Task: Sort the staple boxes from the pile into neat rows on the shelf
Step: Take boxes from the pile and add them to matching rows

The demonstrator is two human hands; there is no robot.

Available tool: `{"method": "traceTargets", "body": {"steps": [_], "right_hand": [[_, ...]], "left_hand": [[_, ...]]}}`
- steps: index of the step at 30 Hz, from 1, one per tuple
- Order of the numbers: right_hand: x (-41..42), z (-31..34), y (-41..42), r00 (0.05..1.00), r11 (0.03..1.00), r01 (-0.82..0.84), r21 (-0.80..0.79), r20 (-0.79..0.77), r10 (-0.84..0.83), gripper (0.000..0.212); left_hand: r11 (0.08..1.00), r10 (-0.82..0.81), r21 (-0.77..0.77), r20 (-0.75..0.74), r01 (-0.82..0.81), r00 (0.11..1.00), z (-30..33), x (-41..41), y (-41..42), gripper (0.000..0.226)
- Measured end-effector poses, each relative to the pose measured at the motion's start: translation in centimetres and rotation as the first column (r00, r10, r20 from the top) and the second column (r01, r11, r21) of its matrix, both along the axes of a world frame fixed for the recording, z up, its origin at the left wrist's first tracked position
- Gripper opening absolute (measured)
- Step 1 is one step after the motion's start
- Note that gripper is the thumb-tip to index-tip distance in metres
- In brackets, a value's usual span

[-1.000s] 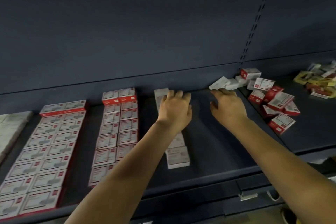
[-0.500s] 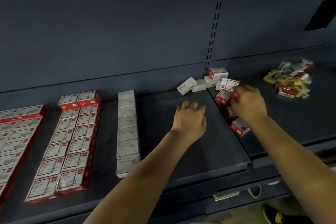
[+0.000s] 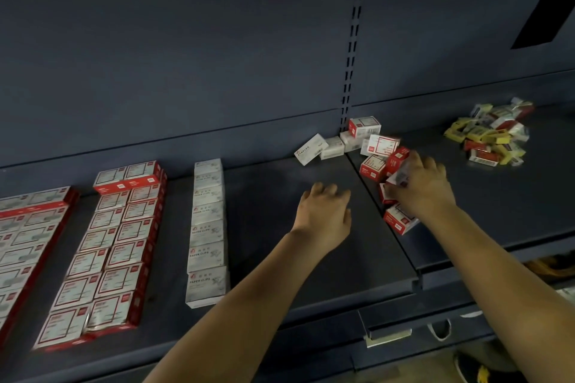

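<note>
Red-and-white rows (image 3: 118, 246) and a white row (image 3: 207, 230) stand neat, while the right hand (image 3: 421, 188) pinches a box (image 3: 399, 177) from the leftover pile (image 3: 378, 155), left hand (image 3: 323, 214) hovering loosely curled, empty.

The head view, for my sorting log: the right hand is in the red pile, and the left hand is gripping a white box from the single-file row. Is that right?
Not quite. In the head view the left hand grips nothing; it hovers above bare shelf, apart from the white row. The right hand is indeed in the red pile.
</note>
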State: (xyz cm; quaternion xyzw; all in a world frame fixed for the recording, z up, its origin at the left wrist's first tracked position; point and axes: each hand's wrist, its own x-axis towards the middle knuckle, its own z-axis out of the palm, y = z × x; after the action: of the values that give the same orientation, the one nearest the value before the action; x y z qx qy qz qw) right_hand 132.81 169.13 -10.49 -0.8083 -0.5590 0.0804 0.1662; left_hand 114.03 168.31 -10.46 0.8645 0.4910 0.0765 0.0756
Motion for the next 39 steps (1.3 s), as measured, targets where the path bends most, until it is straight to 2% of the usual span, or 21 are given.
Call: {"method": "traceTargets", "body": {"steps": [4, 7, 9, 12, 15, 18, 21, 23, 26, 30, 33, 36, 39], "right_hand": [[0.2, 0.0, -0.3, 1.0, 0.999, 0.001, 0.037, -0.006, 0.0, 0.085], [0.3, 0.1, -0.8, 1.0, 0.997, 0.007, 0.078, -0.006, -0.007, 0.085], [0.1, 0.2, -1.5, 1.0, 0.991, 0.002, 0.132, -0.005, -0.002, 0.084], [-0.8, 0.3, -2.5, 0.998, 0.962, -0.036, 0.272, -0.035, 0.047, 0.082], [-2.6, 0.6, -3.8, 0.981, 0.905, -0.11, 0.41, -0.103, 0.166, 0.082], [-5.2, 1.0, -5.2, 0.946, 0.847, -0.161, 0.506, -0.165, 0.278, 0.083], [-7.6, 1.3, -6.5, 0.919, 0.806, -0.184, 0.562, -0.193, 0.344, 0.083], [-9.0, 1.3, -7.0, 0.904, 0.787, -0.198, 0.584, -0.201, 0.377, 0.082], [-10.6, 0.8, -7.4, 0.887, 0.759, -0.212, 0.616, -0.204, 0.414, 0.082], [-11.4, 0.1, -7.4, 0.864, 0.74, -0.202, 0.642, -0.239, 0.443, 0.082], [-11.7, -0.1, -7.4, 0.84, 0.746, -0.2, 0.636, -0.281, 0.464, 0.082], [-12.1, 0.0, -7.7, 0.784, 0.791, -0.2, 0.578, -0.39, 0.483, 0.088], [-12.3, 0.0, -8.2, 0.701, 0.855, -0.129, 0.503, -0.563, 0.437, 0.088]], "left_hand": [[1.0, 0.003, 0.006, -0.003, -0.003, 1.0, -0.2, -0.3, 0.0, 0.037], [1.0, 0.006, 0.016, 0.055, -0.007, 0.998, -0.4, -0.7, 0.0, 0.037], [1.0, -0.005, 0.005, 0.146, 0.004, 0.989, -0.8, -1.0, -0.1, 0.038], [0.999, -0.01, -0.036, 0.384, 0.026, 0.923, -1.0, -1.5, -0.7, 0.037], [0.981, 0.152, -0.189, 0.63, -0.039, 0.762, -0.3, -1.7, -1.6, 0.032], [0.896, 0.401, -0.443, 0.781, -0.028, 0.478, 0.7, -1.9, -2.6, 0.02], [0.754, 0.619, -0.644, 0.762, 0.128, 0.189, 1.3, -2.6, -3.5, 0.011], [0.723, 0.651, -0.657, 0.751, 0.214, 0.105, 1.4, -3.3, -4.0, 0.018], [0.709, 0.651, -0.641, 0.755, 0.295, 0.077, 1.4, -4.1, -4.7, 0.036], [0.742, 0.613, -0.611, 0.785, 0.276, 0.089, 1.3, -4.7, -5.2, 0.026], [0.749, 0.62, -0.606, 0.784, 0.268, 0.04, 1.3, -5.0, -5.4, 0.017], [0.754, 0.623, -0.602, 0.782, 0.264, 0.006, 1.1, -5.2, -5.6, 0.014], [0.747, 0.641, -0.617, 0.767, 0.249, -0.024, 0.9, -5.6, -5.6, 0.013]]}}
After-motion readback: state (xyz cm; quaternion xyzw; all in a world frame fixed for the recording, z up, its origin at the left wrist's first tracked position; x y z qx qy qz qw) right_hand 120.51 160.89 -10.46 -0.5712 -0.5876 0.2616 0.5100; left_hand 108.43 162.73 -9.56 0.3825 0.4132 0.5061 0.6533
